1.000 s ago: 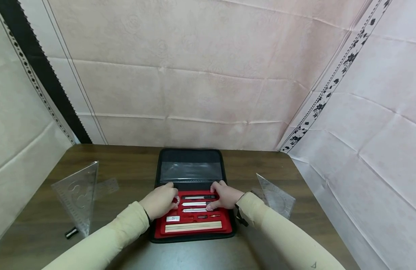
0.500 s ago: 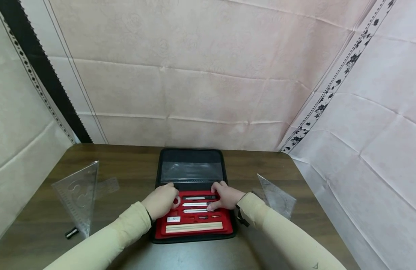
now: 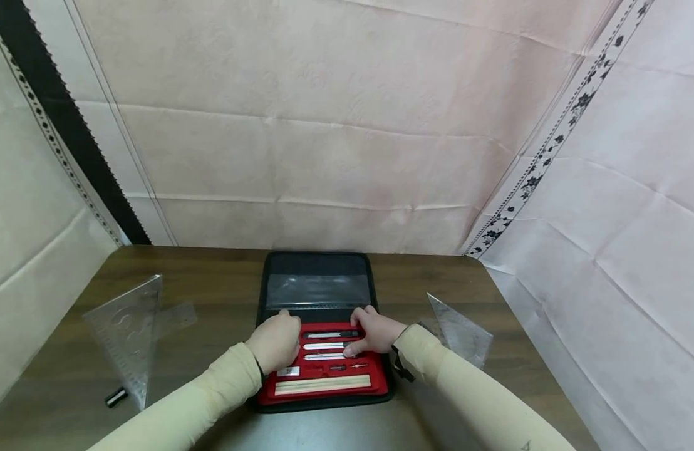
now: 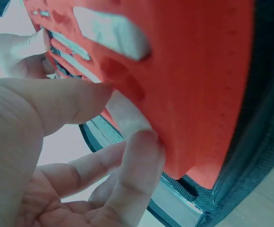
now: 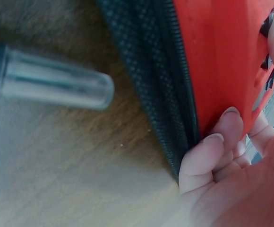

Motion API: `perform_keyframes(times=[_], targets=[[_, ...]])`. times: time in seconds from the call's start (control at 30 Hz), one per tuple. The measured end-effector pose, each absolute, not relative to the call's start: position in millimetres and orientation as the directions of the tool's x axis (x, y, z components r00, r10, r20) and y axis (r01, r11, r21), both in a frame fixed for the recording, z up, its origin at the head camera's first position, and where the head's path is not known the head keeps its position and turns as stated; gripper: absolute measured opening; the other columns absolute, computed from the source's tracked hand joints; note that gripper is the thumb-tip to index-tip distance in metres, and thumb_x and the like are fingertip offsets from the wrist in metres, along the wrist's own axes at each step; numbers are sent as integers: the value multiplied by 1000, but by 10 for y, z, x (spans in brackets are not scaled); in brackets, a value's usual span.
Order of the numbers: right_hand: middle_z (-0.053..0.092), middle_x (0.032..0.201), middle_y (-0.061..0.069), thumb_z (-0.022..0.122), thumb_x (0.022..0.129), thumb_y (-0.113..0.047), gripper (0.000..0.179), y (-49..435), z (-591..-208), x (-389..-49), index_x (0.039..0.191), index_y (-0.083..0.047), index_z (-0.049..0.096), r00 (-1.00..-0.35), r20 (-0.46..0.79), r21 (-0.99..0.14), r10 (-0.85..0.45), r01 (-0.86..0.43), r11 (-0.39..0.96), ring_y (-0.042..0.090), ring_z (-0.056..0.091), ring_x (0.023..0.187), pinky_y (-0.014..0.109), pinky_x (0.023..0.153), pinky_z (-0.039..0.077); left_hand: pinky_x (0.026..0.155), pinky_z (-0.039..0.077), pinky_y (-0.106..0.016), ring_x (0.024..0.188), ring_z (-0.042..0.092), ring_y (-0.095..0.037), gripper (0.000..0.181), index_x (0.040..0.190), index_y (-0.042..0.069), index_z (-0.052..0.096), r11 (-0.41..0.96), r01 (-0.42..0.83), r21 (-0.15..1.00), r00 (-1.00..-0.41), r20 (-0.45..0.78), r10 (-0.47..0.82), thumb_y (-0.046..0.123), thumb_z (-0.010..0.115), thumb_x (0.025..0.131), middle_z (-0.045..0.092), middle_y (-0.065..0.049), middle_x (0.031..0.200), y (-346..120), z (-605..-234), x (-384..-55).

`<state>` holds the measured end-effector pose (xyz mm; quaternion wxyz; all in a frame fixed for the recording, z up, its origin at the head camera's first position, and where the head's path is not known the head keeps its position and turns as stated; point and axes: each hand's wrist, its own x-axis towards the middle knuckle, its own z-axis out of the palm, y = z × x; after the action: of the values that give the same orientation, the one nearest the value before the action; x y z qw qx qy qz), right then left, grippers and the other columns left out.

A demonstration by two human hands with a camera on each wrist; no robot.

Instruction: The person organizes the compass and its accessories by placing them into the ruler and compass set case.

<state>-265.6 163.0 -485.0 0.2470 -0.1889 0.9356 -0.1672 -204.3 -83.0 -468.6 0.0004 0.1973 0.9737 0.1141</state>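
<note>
Left wrist view shows the left hand (image 3: 276,341) with thumb and one fingertip nearly together, the small gap taken up by a white piece (image 4: 127,113); it is pinched between them, by the edge of the red tray (image 4: 189,94). Whether it has left its slot I cannot tell. The other fingers bend beneath it. A white block (image 4: 111,33) sits in the tray just beyond that thumb. The right hand (image 3: 375,332) has its fingers bent against the tray's edge and its thumb set apart from them, touching or just over the ends of the slim tools (image 3: 323,346); whether it grips anything I cannot tell. Pale strips (image 3: 322,384) lie nearer the wearer than either hand's fingers, and the unfolded case's black lid (image 3: 319,263) lies beyond all the fingertips.
</note>
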Motion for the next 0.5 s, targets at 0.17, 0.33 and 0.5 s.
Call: perform_keyframes(times=[0.17,0.33,0.5], targets=[[41,103,0,77,74,-54,54,1586,-4865,-2651,103,-23,44,-801,-397,-409,-448,-283,868,17,51,89,32,77,45,61,55,-36,57,56,-17,25,87,-1,65,904,338,261,-940,51,337,16,79,76,55,-14,78,-854,-4719,-1997],[41,102,0,77,74,-54,54,1581,-4847,-2656,104,-23,43,-799,-403,-400,-446,-284,871,17,51,89,32,77,45,60,55,-35,57,56,-18,33,94,-4,66,925,299,234,-954,72,290,19,79,75,57,-17,85,-810,-4763,-1961],[42,102,1,77,74,-53,54,1594,-4826,-2650,104,-23,44,-802,-421,-391,-423,-260,883,18,51,89,33,76,45,62,56,-37,64,59,-23,33,92,-6,66,932,305,196,-951,116,287,19,79,75,57,-21,89,-741,-4786,-1927]])
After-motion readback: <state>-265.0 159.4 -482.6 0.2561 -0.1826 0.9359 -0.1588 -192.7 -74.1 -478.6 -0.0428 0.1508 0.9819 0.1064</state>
